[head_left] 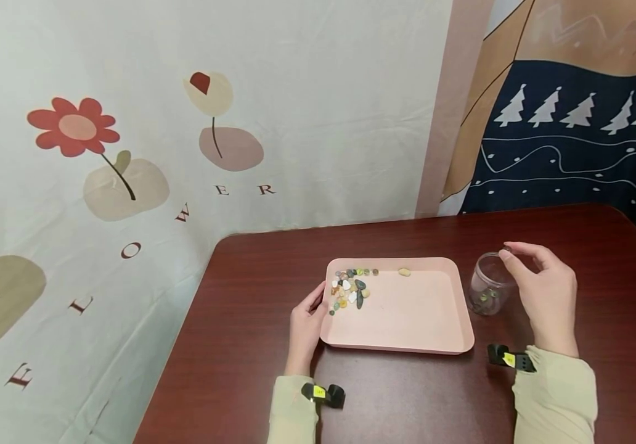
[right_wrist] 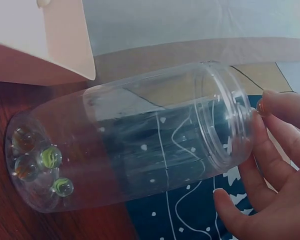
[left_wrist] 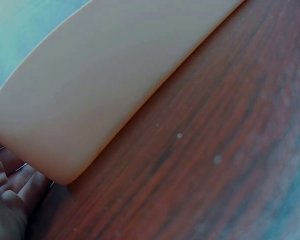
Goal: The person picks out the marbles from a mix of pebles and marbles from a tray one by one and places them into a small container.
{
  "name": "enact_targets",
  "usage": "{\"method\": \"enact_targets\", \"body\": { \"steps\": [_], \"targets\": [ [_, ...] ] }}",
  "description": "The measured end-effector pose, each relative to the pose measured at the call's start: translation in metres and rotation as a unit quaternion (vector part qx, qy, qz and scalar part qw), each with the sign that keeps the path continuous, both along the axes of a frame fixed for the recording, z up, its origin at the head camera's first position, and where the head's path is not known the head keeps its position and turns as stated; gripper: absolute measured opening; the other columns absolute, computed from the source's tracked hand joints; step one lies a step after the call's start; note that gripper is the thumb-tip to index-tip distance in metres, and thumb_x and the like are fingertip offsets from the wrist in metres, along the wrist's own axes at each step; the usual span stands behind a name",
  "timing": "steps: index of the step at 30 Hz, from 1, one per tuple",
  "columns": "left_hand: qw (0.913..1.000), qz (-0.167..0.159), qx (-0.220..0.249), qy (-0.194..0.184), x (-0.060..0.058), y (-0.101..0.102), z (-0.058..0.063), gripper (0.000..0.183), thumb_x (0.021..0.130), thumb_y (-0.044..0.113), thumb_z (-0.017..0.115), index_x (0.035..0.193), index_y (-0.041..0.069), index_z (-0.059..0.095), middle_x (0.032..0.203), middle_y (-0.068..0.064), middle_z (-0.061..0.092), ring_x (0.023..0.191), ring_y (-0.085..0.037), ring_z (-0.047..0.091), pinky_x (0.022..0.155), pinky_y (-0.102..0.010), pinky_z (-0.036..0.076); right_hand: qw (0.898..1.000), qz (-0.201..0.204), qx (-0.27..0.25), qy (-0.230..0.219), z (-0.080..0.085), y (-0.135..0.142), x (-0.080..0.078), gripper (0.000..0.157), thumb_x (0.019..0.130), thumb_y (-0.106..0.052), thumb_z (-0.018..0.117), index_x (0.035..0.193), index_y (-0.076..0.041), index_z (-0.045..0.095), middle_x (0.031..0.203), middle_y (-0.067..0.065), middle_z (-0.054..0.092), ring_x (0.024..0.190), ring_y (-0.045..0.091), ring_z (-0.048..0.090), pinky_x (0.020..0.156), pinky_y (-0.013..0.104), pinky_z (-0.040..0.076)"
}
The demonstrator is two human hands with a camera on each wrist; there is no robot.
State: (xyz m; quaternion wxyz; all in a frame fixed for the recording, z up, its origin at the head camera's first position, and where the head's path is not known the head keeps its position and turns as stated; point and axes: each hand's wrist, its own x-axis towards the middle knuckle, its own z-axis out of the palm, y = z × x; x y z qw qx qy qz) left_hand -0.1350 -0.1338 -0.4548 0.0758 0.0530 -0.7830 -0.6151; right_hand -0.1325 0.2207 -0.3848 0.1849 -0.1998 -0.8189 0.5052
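My right hand (head_left: pixel 545 290) is over the mouth of a clear plastic jar (head_left: pixel 489 290). Thumb and finger pinch a small amber-brown marble (right_wrist: pixel 260 107) right at the jar's rim. Several glass marbles (right_wrist: pixel 51 157), some with green swirls and some brownish, lie at the jar's bottom. My left hand (head_left: pixel 305 328) grips the left edge of a pink rectangular tray (head_left: pixel 407 314), partly hidden by the tray wall in the left wrist view. Mixed pebbles and marbles (head_left: pixel 348 288) are gathered at the tray's left end, and a lone yellowish pebble (head_left: pixel 404 272) lies near its back edge.
Tray and jar stand on a dark red-brown wooden table (head_left: pixel 240 345), the jar just right of the tray. Behind the table hangs a pale cloth (head_left: pixel 323 123) with printed flowers, and a navy one (head_left: pixel 567 160) with white trees at the right.
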Motion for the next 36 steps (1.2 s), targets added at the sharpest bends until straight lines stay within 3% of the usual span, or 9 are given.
{"method": "enact_targets", "body": {
  "steps": [5, 12, 16, 28, 36],
  "targets": [
    [1.0000, 0.000, 0.002, -0.002, -0.001, 0.000, -0.001, 0.036, 0.085, 0.004, 0.055, 0.121, 0.008, 0.057, 0.119, -0.012, 0.056, 0.107, -0.021, 0.054, 0.086, -0.034, 0.044, 1.000, 0.003, 0.004, 0.003, -0.003, 0.002, -0.002, 0.037, 0.081, -0.043, 0.060, 0.114, -0.025, 0.063, 0.120, -0.004, 0.054, 0.117, 0.015, 0.041, 0.095, 0.039, 0.035],
    [1.0000, -0.001, 0.002, -0.003, -0.002, 0.000, -0.001, 0.036, 0.085, 0.004, 0.055, 0.121, 0.007, 0.057, 0.119, -0.012, 0.055, 0.107, -0.022, 0.054, 0.086, -0.034, 0.044, 1.000, 0.007, 0.011, 0.000, -0.008, 0.003, -0.006, 0.038, 0.081, -0.041, 0.060, 0.115, -0.023, 0.062, 0.121, -0.007, 0.053, 0.116, 0.011, 0.042, 0.095, 0.030, 0.035],
    [1.0000, -0.001, 0.003, -0.004, -0.002, 0.000, -0.002, 0.036, 0.085, 0.004, 0.055, 0.121, 0.007, 0.057, 0.120, -0.012, 0.055, 0.107, -0.022, 0.053, 0.086, -0.035, 0.044, 1.000, 0.013, 0.003, -0.004, -0.009, 0.003, -0.007, 0.039, 0.081, -0.042, 0.060, 0.115, -0.023, 0.062, 0.120, -0.008, 0.055, 0.117, 0.009, 0.043, 0.095, 0.031, 0.036],
    [1.0000, -0.003, 0.007, -0.003, -0.002, -0.001, -0.002, 0.036, 0.085, 0.004, 0.055, 0.121, 0.009, 0.057, 0.119, -0.010, 0.056, 0.107, -0.021, 0.054, 0.086, -0.034, 0.044, 0.999, 0.050, 0.012, -0.011, -0.012, 0.003, -0.005, 0.040, 0.083, -0.044, 0.057, 0.117, -0.023, 0.061, 0.120, -0.006, 0.056, 0.113, 0.013, 0.045, 0.074, 0.012, 0.041],
    [1.0000, -0.002, 0.002, -0.003, -0.001, -0.001, -0.002, 0.036, 0.085, 0.004, 0.055, 0.121, 0.009, 0.057, 0.119, -0.009, 0.056, 0.108, -0.021, 0.053, 0.086, -0.034, 0.044, 0.998, 0.055, 0.028, -0.028, -0.015, 0.003, -0.004, 0.045, 0.083, -0.049, 0.053, 0.119, -0.023, 0.059, 0.119, 0.002, 0.056, 0.103, 0.013, 0.046, 0.070, 0.016, 0.040]
  ]
}}
